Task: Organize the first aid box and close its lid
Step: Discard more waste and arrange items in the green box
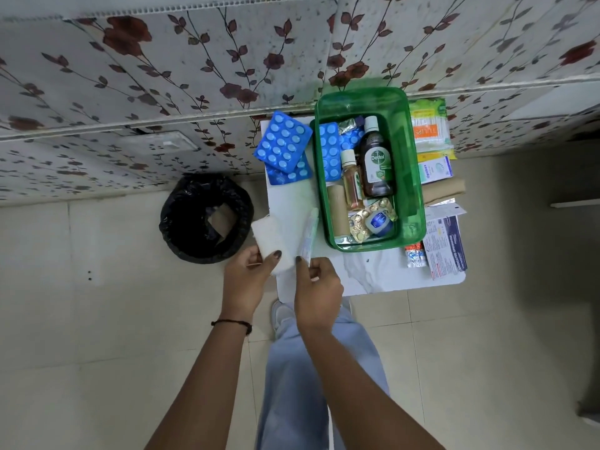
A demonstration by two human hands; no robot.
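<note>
Head view. Green box [412, 177] on small table [373, 274], lid not on and not identifiable anywhere.

Packed so far: Dettol bottle [376, 157], small bottle [352, 180], roll [337, 209], blue strips [329, 151], gold strip [360, 225], jar [378, 220].

Outside, to sort: blister packs [282, 144] left of box; swab pack [428, 125], cartons [435, 170] and leaflets [444, 245] right of it.

Left hand [246, 274] gripping white pad [271, 245]; right hand [319, 280] pinching thin packet [308, 235], both over the table's near-left corner.

Judged roughly half done; closing pending.
</note>
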